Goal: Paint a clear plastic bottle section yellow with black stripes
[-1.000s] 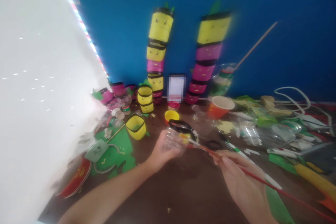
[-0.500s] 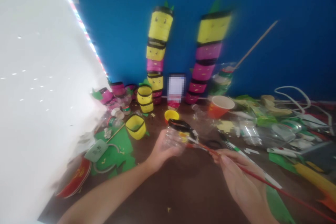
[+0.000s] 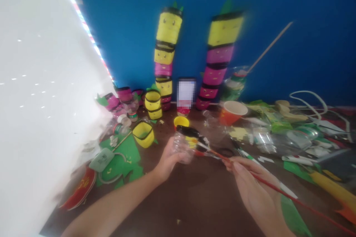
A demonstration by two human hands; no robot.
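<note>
A brown worktop [image 3: 205, 200] spread beneath both hands. Well beyond them, two tall stacks rose, leaning slightly: the yellow-topped left stack [image 3: 164, 56] past the left hand [image 3: 169, 160], the right stack [image 3: 216, 74] between the lines of the two hands. A green sheet [image 3: 134, 149] lay flat, left of the left hand.

The right hand [image 3: 247, 177] pinched a red brush [image 3: 278, 189] between thumb and fingers. The brush's long axis ran obliquely: its bristles pointed forward and left toward the left hand, its handle sloping back past the right hand's outer side. A red cup [image 3: 233, 114] stood upright beyond the right hand.

The left hand curled around a clear bottle [image 3: 178, 148], fingers behind, thumb in front. The bottle's black rim faced upward and away from that hand; blur hid its exact tilt. The bristles were at its yellow patch [image 3: 191, 142]; contact was unclear. Just beyond the left hand sat a yellow dish [image 3: 181, 121].
</note>
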